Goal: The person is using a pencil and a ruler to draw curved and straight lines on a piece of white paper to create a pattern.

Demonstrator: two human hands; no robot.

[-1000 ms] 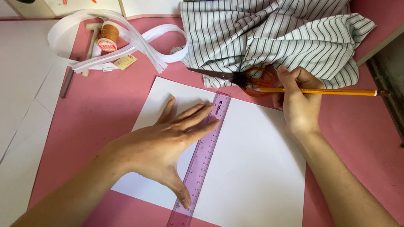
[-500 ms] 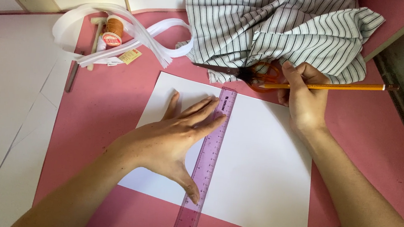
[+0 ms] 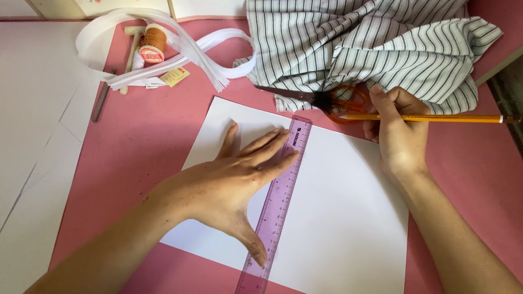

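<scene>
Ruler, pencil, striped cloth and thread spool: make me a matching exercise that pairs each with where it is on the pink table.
Things:
1. purple ruler
2. yellow pencil
3. striped cloth
4. orange thread spool

Places:
A. bunched at the far edge of the table, above the scissors
B. held in the right hand
C. far left, among loops of white tape
D. pressed flat on the white sheet by the left hand

Pairs: 1-D, 2-B, 3-A, 4-C
</scene>
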